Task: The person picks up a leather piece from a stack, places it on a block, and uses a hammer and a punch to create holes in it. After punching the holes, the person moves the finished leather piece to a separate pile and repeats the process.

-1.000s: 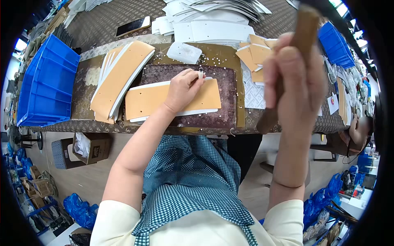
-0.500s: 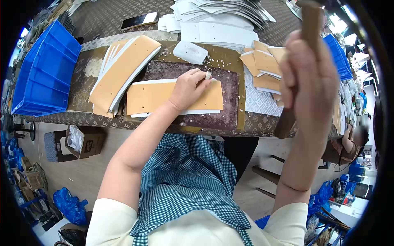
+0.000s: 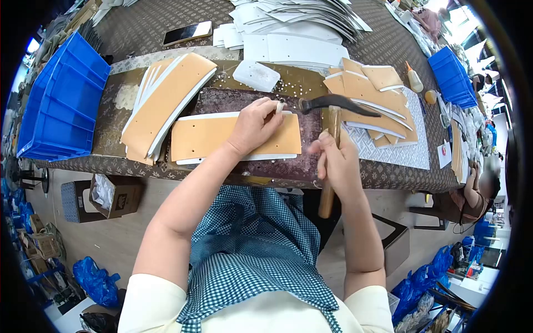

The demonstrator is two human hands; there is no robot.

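Note:
My left hand [image 3: 254, 125] pinches a small punch [image 3: 280, 106], held upright near the top right corner of a tan sheet [image 3: 214, 133] with small holes. White sheets lie under the tan one, on a dark maroon board [image 3: 308, 161]. To the right, my right hand [image 3: 338, 161] is wrapped round the wooden handle of a hammer [image 3: 333, 119], whose dark curved head is beside the punch. A white block [image 3: 256, 76] and scattered white bits sit beyond the sheet.
Tan and white pieces are stacked on the left [image 3: 169, 105] and the right [image 3: 377, 97]. Blue bins [image 3: 64, 100] flank the table. A phone [image 3: 187, 33], white sheets [image 3: 305, 50] and a glue bottle [image 3: 414, 79] lie farther back. A person [image 3: 472, 194] is at far right.
My right hand has brought the hammer down and to the left, from raised at the right to close beside the punch. My left hand has stayed nearly in place.

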